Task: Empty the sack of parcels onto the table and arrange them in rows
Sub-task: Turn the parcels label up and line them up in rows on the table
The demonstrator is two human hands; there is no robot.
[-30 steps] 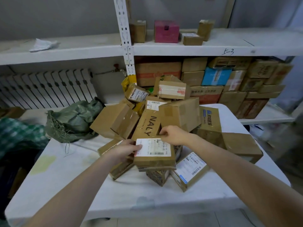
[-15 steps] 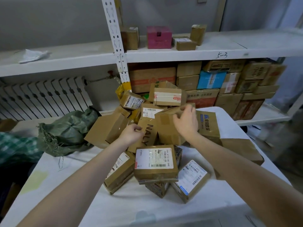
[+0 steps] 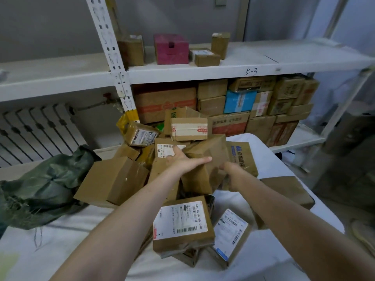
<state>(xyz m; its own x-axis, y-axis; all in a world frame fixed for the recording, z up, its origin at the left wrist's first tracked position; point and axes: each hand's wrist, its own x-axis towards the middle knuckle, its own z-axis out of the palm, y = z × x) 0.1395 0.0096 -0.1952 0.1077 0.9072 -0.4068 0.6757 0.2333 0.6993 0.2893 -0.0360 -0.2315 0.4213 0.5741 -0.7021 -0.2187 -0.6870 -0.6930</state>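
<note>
A heap of brown cardboard parcels lies in the middle of the white table (image 3: pixel 67 250). Both hands grip one plain brown box (image 3: pixel 205 157) in the heap's centre: my left hand (image 3: pixel 183 161) on its left upper edge, my right hand (image 3: pixel 230 169) on its lower right side. The box is tilted. In front of it lies a flat parcel with a white label (image 3: pixel 182 222), and beside that another labelled parcel (image 3: pixel 231 234). The empty green sack (image 3: pixel 46 187) lies crumpled at the table's left.
A large plain box (image 3: pixel 113 179) leans at the heap's left. A brown parcel (image 3: pixel 288 191) lies by the table's right edge. Behind stands a white shelf (image 3: pixel 263 61) packed with cartons, with a pink box (image 3: pixel 171 48) on top. A radiator (image 3: pixel 34 128) is back left.
My left hand has moved from the heap's lower left up onto the central brown box. My right hand has dropped from its top to its lower right side. The box has tilted.
</note>
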